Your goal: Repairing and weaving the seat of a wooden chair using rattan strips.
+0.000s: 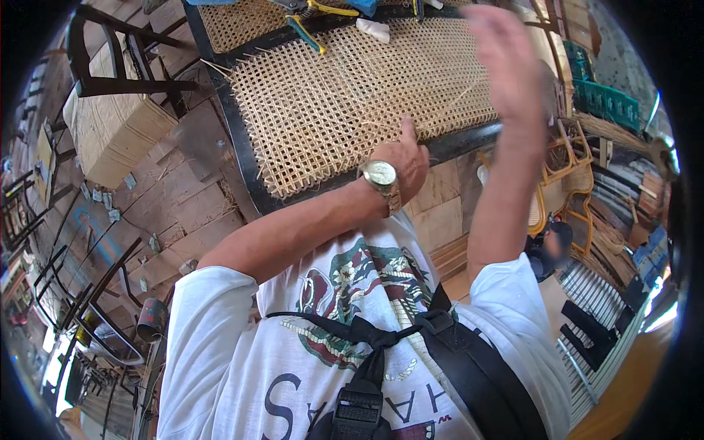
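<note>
In the head view, the left hand [407, 158], a gold wristwatch [381, 176] on its wrist, pressed down on the near edge of the woven cane panel [352, 95], its fingers curled and seemingly pinching a strand there, though the grip itself was hidden behind the knuckles; the right hand [502, 55] was raised at about one o'clock, blurred, its fingers loosely spread, and whether it drew a thin cane strand [458, 99] could not be told; the panel sat in a black frame [242, 147] toward twelve o'clock, filling the upper middle; most of its lattice looked already woven, with loose ends sticking out along the left and near edges, so trimming and finishing the border seemed left to do; pliers with yellow handles [312, 29] lay on the weave at the far edge; a cardboard box [110, 125] stood at ten o'clock on the plank floor [176, 213].
</note>
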`<state>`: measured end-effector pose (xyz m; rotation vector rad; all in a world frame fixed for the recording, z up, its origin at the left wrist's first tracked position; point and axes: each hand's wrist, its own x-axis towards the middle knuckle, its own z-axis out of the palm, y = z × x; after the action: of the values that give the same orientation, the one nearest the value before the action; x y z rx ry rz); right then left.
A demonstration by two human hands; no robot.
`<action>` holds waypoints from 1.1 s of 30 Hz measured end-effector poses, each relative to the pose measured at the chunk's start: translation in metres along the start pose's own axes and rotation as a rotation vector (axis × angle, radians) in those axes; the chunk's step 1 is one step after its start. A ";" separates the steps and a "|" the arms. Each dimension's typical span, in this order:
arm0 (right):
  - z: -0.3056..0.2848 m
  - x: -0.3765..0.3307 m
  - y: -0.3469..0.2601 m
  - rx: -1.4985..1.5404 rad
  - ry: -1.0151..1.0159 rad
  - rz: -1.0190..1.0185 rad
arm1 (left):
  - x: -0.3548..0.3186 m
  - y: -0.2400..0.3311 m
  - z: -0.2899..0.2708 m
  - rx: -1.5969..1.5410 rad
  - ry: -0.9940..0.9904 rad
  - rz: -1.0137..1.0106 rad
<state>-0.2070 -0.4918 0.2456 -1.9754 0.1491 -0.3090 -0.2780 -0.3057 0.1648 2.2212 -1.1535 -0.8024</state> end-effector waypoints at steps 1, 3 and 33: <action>0.024 -0.004 0.007 -0.235 -0.199 -0.144 | -0.002 0.002 -0.004 0.042 -0.061 0.054; 0.070 -0.013 0.029 -0.207 -0.570 0.073 | -0.016 0.007 -0.010 -0.050 -0.122 -0.152; 0.084 -0.053 0.087 -0.375 -0.710 0.368 | 0.009 -0.076 -0.093 0.470 -0.231 -0.250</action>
<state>-0.2309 -0.4415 0.1262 -2.2512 0.1095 0.7024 -0.1676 -0.2589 0.1773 2.7583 -1.2928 -0.9903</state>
